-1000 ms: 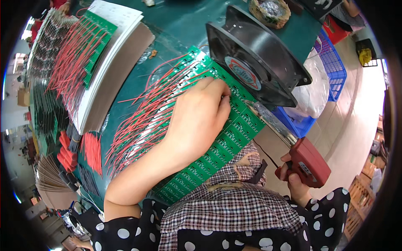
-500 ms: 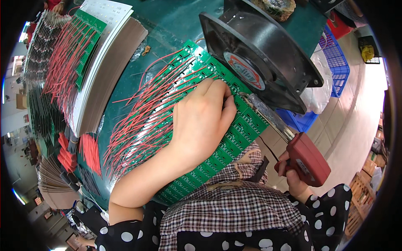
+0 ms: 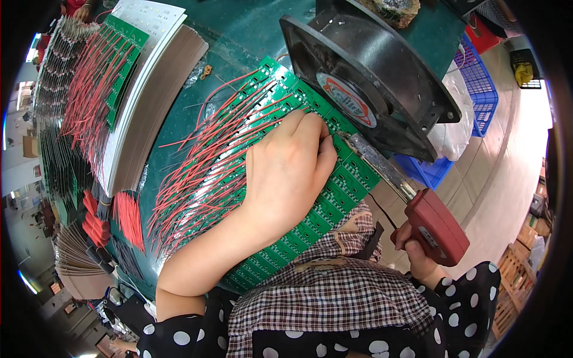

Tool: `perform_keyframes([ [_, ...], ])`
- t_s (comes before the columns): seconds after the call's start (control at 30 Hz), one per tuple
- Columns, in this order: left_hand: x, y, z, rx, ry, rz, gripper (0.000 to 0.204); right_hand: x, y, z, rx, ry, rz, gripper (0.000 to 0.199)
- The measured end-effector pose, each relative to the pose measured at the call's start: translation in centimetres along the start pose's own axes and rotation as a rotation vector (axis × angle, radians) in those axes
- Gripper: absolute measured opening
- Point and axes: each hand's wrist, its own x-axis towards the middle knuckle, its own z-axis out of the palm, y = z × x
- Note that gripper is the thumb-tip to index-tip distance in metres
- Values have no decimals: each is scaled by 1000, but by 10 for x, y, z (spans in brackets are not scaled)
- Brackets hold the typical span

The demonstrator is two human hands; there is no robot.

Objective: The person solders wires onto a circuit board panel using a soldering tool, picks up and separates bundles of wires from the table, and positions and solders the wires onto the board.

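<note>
My left hand (image 3: pixel 283 164) rests over a large green circuit board panel (image 3: pixel 316 218), its thumb and fingers closed in a pinch near the panel's right edge. What the fingertips hold is hidden. Red and black wires (image 3: pixel 209 161) fan out from the panel toward the left, some passing under the hand. My right hand (image 3: pixel 419 253) is wrapped round the handle of a dark red soldering gun (image 3: pixel 437 227). The gun's metal barrel (image 3: pixel 382 158) slants up and left, its tip end at the panel's edge beside my left thumb.
A black fan (image 3: pixel 370 77) stands just beyond the panel. At left are a stack of boards (image 3: pixel 161 89), a wired green board (image 3: pixel 125 71) on it, and bundles of red wires (image 3: pixel 128 221). Blue baskets (image 3: pixel 477 89) stand at right. Another person's hand (image 3: pixel 80 12) shows at the far left.
Both hands keep nearly the same pose and place. The whole view, soldering gun and fan included, has shifted very slightly left.
</note>
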Motion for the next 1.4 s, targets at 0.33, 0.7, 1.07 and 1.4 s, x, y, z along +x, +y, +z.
perform_keyframes([
  [0.33, -1, -1, 1, -7, -1, -10, 10, 3, -18, 9, 115, 39, -5, 69],
  [0.7, -52, -17, -46, 386, 210, 238, 12, -13, 3, 28, 127, 295, -153, 51],
  [1.07, -201, -155, -169, 645, 337, -464, 33, -14, -7, 47, 233, 164, -129, 41],
  [1.4, -197, -176, -192, 370, 318, -575, 11, -25, -15, 54, 127, 230, -112, 50],
])
